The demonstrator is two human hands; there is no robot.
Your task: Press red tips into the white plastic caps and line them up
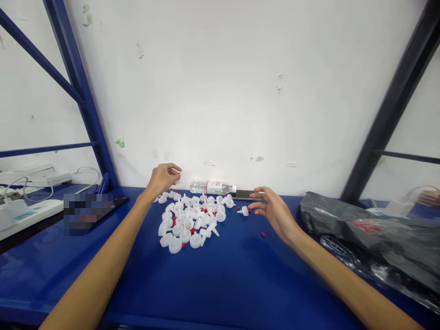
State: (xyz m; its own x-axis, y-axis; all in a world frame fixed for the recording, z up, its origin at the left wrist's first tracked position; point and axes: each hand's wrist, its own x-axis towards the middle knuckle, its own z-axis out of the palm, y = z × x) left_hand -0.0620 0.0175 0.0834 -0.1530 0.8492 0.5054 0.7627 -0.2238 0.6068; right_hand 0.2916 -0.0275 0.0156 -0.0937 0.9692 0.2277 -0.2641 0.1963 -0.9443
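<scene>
Above the far left side of a pile of white nozzle caps (187,215), my left hand (164,178) is raised with thumb and fingers nearly together. A speck of red at its fingertips looks like a small red cap (179,173), mostly hidden. My right hand (275,211) is open, fingers spread and holding nothing. Its fingertips hover beside a single white nozzle cap (244,211) that lies apart from the pile. Small red caps are scattered among the white ones, and one loose red cap (263,234) lies just below my right hand.
A clear water bottle (215,187) lies against the wall behind the pile, beside a dark flat phone-like object (243,195). Grey plastic bags (374,233) cover the right side of the blue table (206,284). A power strip (37,214) with cables is at left.
</scene>
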